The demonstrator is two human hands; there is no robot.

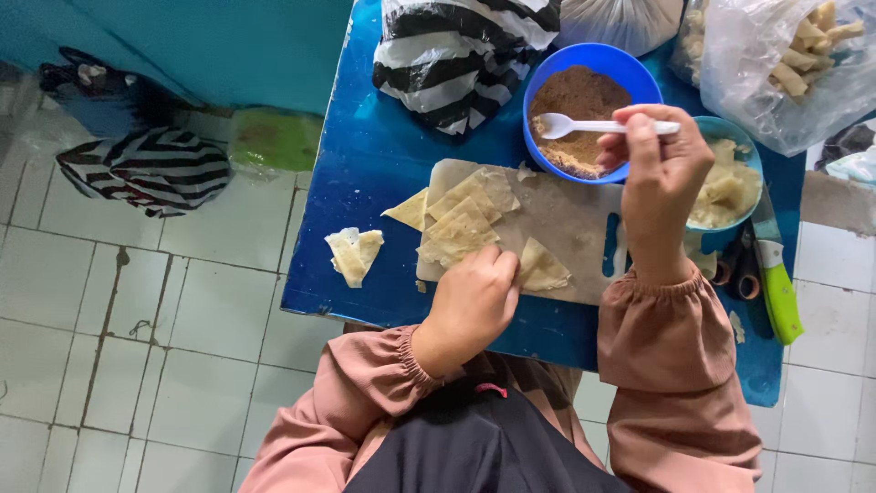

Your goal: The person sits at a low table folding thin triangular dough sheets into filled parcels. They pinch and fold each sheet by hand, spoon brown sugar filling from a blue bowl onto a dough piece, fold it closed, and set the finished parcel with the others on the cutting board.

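Your right hand (659, 178) pinches a white spoon (593, 126) over the blue bowl (547, 73); left hand (474, 301) fingers curled together, pressing a wrapper (543, 267) on the board (575, 219).

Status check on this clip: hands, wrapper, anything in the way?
Right hand shut on white spoon over blue bowl of brown filling. Left hand pressing wrapper on cutting board. Nothing between them.
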